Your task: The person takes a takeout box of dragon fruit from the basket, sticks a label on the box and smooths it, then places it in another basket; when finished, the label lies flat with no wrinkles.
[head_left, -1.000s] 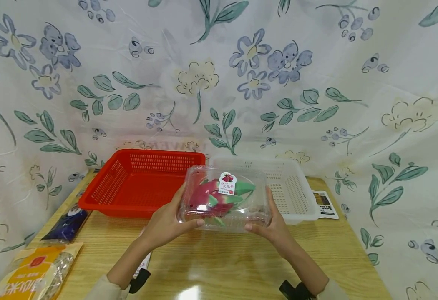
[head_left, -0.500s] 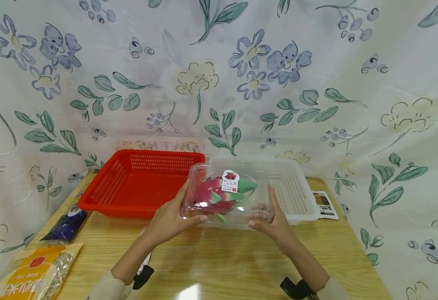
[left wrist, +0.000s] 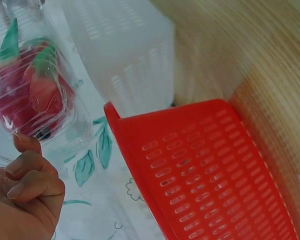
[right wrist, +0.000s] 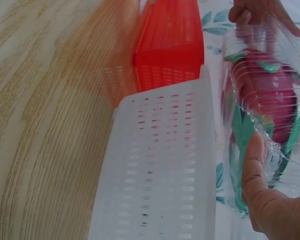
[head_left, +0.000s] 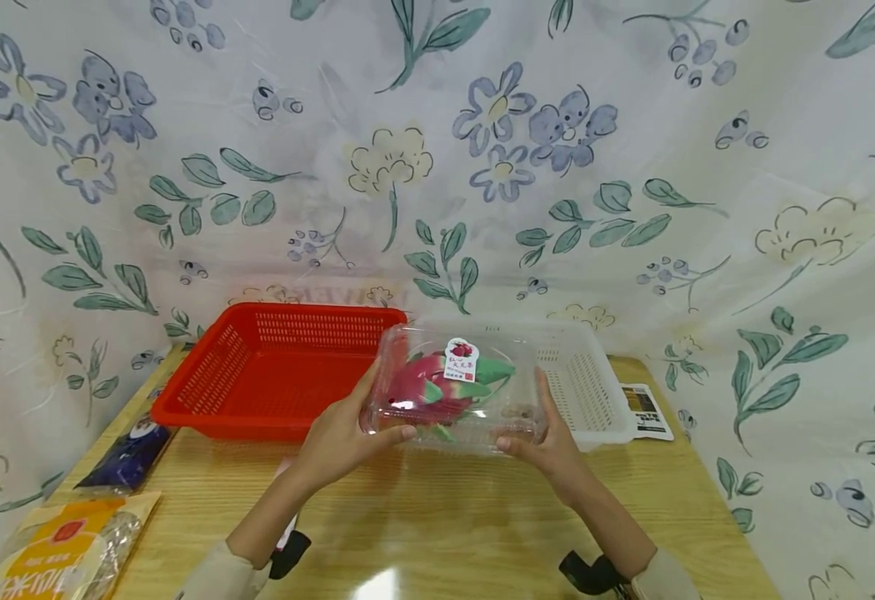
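Observation:
A clear plastic clamshell box [head_left: 522, 392] is held up in front of the baskets. Inside it lies a pink dragon fruit [head_left: 424, 388] with green scales, also seen through the plastic in both wrist views. A white sticker [head_left: 461, 360] marks the lid. My left hand [head_left: 343, 437] grips the box's left end, thumb along the front edge. At the opposite end, my right hand [head_left: 550, 450] grips it the same way. The left wrist view shows curled fingers [left wrist: 32, 172] at the box's underside.
Behind stand a red basket [head_left: 287, 432] on the left and a white basket [head_left: 608, 435] on the right. A dark blue packet [head_left: 128, 457] and a yellow bag [head_left: 70, 542] lie at the left. A printed card [head_left: 647, 412] is beside the white basket.
Both hands have shifted the box slightly right and up from a second ago. Over the last half second it has stayed nearly still, while the head view moved a little.

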Motion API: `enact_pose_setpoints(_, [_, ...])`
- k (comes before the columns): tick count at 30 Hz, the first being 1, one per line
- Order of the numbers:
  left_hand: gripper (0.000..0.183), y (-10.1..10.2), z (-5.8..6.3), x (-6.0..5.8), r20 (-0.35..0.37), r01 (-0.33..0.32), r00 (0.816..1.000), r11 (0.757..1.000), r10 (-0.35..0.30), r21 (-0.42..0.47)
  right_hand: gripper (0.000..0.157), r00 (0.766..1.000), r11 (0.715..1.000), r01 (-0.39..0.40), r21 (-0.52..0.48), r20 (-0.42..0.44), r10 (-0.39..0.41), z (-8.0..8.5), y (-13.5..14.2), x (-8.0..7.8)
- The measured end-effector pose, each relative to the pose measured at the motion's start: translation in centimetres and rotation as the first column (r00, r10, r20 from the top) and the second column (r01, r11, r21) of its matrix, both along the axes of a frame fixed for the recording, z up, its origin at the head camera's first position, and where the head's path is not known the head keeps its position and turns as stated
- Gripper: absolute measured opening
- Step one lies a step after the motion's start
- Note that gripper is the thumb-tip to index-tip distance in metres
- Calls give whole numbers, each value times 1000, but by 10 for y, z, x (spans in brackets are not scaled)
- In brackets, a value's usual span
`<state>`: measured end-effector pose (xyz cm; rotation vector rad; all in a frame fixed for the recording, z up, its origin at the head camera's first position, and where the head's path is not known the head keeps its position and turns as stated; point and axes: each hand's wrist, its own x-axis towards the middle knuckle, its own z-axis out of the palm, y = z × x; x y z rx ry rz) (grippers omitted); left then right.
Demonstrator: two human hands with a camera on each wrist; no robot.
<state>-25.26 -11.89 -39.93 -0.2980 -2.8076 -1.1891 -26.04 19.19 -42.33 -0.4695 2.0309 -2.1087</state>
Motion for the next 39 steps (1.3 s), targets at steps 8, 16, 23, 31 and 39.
enact_pose_setpoints(8, [102, 3, 1, -4, -7, -16, 1000, 1000, 16, -13, 115, 1000, 1000, 15, 10, -5, -15, -1, 2, -5])
enact_pose_setpoints(16, [103, 6, 1, -8, 4, -31, 999, 999, 32, -13, 117, 1000, 1000, 26, 17, 2, -26, -2, 4, -10])
enact_pose_setpoints(23, [103, 7, 1, -11, 4, -31, 1000, 999, 31, -11, 117, 999, 999, 34, 23, 3, -34, -1, 4, -12])
enact_pose_setpoints(31, [103, 10, 0, -13, -8, -29, 1000, 999, 29, -27, 114, 999, 998, 51, 40, 9, -51, -2, 5, -14])
enact_pose_setpoints(39, [101, 12, -7, -10, 34, -24, 999, 1000, 24, -6, 108, 999, 999, 42, 18, -13, -42, -5, 10, -19])
